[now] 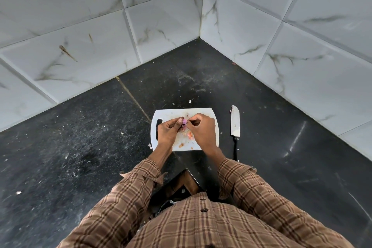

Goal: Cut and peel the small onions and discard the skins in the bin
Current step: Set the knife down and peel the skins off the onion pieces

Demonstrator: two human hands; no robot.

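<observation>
Onion [184,121] pinched in left hand [168,132] above board [209,115], right hand [203,129] apparently nipping skin; knife [235,125] parked at three o'clock, out of the way.

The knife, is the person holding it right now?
No, the knife lies on the counter beside the cutting board, apart from both hands.

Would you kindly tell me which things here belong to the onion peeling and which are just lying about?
Job in hand:
- onion, held in the left hand
- right hand, pinching at its skin
- peels on the board
- knife, set down right of the board

Lying about:
- scraps on the dark counter
- tiled walls

No bin can be made out for certain.
</observation>
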